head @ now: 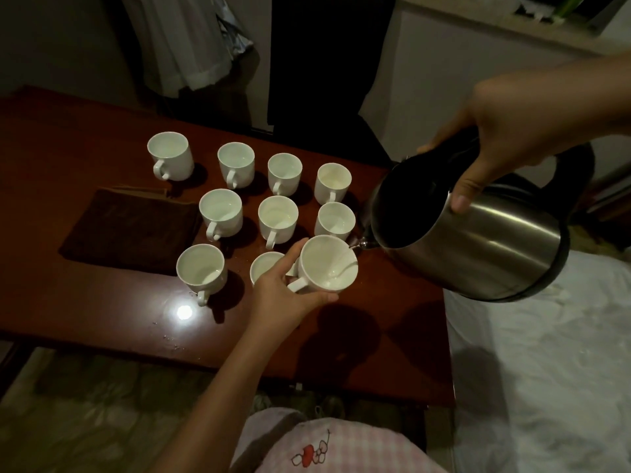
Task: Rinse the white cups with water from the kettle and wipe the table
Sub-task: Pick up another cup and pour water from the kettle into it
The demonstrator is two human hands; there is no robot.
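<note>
Rinse step in hand. Right hand [505, 131] grips the black handle of the steel kettle [478, 240], fingers [461, 196] curled round it, kettle tipped with the spout at the rim of the held cup [327, 264]; a thin stream of water runs into that cup. Left hand [290, 288] holds this cup near the right end of the worktop [102, 308], thumb and fingers clamped on its sides, cup tilted toward the spout and seemingly lifted off the surface.

Nine other white cups [278, 218] stand upright in rough rows mid-worktop, handles toward the front edge; one sits just beside the left hand, partly hidden. Cannot tell which are already rinsed. Dark brown cloth [133, 227] lies flat toward the left, just beside the cups, untouched.

Judgement: still early to mid task; wiping not yet started. Next likely calls for righting the kettle, swirling and emptying the held cup, then another cup. No basin in view for the rinse water. Spill risk at the right edge by the white bedding [546, 370].
</note>
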